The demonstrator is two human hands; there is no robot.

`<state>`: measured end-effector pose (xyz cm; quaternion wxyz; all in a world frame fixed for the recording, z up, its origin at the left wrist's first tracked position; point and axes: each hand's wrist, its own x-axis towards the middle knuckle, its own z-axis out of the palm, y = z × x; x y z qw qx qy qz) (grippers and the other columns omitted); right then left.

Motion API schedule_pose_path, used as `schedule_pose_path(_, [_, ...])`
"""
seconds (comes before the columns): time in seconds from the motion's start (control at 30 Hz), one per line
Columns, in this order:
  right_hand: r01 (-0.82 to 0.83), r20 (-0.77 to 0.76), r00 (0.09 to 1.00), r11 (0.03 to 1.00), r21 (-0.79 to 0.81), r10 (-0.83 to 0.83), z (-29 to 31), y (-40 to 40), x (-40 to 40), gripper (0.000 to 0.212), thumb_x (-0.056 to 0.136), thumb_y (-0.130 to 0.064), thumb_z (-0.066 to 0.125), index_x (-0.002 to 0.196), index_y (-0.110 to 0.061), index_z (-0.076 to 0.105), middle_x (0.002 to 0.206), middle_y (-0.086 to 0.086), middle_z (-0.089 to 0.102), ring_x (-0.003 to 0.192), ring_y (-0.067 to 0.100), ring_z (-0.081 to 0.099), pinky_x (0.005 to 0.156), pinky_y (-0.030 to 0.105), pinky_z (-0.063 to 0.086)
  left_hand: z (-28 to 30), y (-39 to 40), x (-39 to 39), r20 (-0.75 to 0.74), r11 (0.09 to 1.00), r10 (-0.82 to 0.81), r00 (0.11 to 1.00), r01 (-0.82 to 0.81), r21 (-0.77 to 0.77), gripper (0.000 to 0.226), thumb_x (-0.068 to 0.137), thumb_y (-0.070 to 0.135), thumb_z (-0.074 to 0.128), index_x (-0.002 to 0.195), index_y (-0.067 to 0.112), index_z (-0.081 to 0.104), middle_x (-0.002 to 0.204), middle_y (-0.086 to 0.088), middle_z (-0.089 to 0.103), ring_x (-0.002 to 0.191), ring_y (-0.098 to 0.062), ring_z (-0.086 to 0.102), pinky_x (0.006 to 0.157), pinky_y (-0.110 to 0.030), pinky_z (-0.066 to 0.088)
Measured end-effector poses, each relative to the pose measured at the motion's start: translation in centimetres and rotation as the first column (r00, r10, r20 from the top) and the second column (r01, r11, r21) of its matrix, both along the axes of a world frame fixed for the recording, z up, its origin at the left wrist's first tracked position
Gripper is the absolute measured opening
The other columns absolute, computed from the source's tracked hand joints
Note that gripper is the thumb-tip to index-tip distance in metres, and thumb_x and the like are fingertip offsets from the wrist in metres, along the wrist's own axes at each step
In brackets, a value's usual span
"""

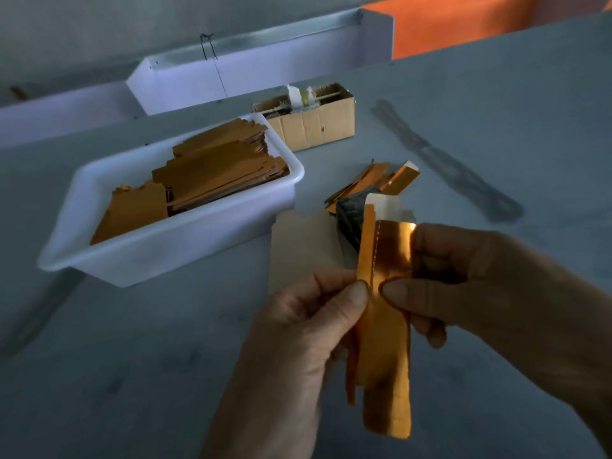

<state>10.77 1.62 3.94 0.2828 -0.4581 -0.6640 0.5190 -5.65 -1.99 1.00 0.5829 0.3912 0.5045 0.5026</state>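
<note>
Above table (132, 376) | gold card strip (385, 359), shiny, creased | both hands pinch it: L (308, 329), R (463, 286)

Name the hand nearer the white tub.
Left. The left hand is right of the white tub; the right hand is farther right, past the orange card both pinch.

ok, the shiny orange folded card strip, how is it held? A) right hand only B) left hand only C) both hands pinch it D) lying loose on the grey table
C: the left hand and the right hand each pinch the shiny orange folded card strip with a thumb on its front, clear of the grey table.
</note>
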Motion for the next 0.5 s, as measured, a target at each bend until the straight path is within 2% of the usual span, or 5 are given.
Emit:
schedule_pose_path(0.17, [0.099, -0.112, 0.989, 0.995, -0.006, -0.100, 0.8, 3.3, -1.3, 0.013, 0.073, -0.028, 0.068, 0.084, -0.023, 0.071, 0.059, 0.000, 0.066, 0.051, 0.009, 0.061, 0.051, 0.017, 0.048, -0.2, 1.1, -3.1, -0.120, 0.995, 0.082, 0.989, -0.076, 0.058, 0.045, 0.070, 0.052, 0.079, 0.102, 0.022, 0.070, 0.092, -0.006, 0.074, 0.083, -0.017, 0.071, 0.067, -0.028, 0.055])
schedule_pose_path(0.2, [0.186, -0.159, 0.969, 0.982, -0.025, -0.188, 0.9, 4.7, -1.4, 0.008, 0.078, -0.023, 0.068, 0.082, -0.018, 0.071, 0.061, 0.001, 0.067, 0.053, 0.009, 0.062, 0.052, 0.018, 0.049, -0.7, 1.6, -4.0, -0.328, 0.983, 0.182, 0.927, -0.157, 0.100, 0.049, 0.068, 0.057, 0.075, 0.102, 0.023, 0.068, 0.092, 0.000, 0.074, 0.084, -0.011, 0.071, 0.069, -0.025, 0.055])
schedule_pose_path(0.27, [0.352, -0.217, 0.908, 0.934, -0.064, -0.358, 0.8, 7.9, -1.6, 0.002, 0.084, -0.015, 0.067, 0.083, -0.015, 0.069, 0.064, 0.002, 0.069, 0.057, 0.010, 0.064, 0.054, 0.020, 0.051, -1.5, 2.9, -5.7, -0.765, 0.941, 0.314, 0.562, -0.290, 0.173, 0.045, 0.073, 0.055, 0.069, 0.102, 0.022, 0.063, 0.098, 0.003, 0.068, 0.095, -0.013, 0.065, 0.077, -0.030, 0.049])
schedule_pose_path(0.33, [0.462, -0.230, 0.851, 0.881, -0.100, -0.472, 0.3, 11.2, -2.1, 0.001, 0.085, -0.011, 0.066, 0.084, -0.012, 0.065, 0.063, 0.002, 0.067, 0.055, 0.009, 0.064, 0.053, 0.019, 0.051, -2.2, 4.0, -6.6, -0.894, 0.950, 0.195, 0.404, -0.303, 0.071, 0.050, 0.076, 0.054, 0.069, 0.108, 0.016, 0.061, 0.104, -0.004, 0.064, 0.103, -0.024, 0.060, 0.085, -0.035, 0.047])
schedule_pose_path(0.5, [0.528, -0.156, 0.798, 0.801, -0.283, -0.582, -1.4, 16.7, -2.6, 0.011, 0.087, -0.013, 0.066, 0.082, -0.005, 0.061, 0.073, 0.009, 0.066, 0.048, 0.009, 0.063, 0.047, 0.021, 0.053, -3.2, 5.8, -6.6, -0.766, 0.970, 0.006, 0.642, -0.189, -0.151, 0.034, 0.083, 0.043, 0.068, 0.090, 0.010, 0.065, 0.084, -0.003, 0.070, 0.084, -0.019, 0.066, 0.075, -0.032, 0.053])
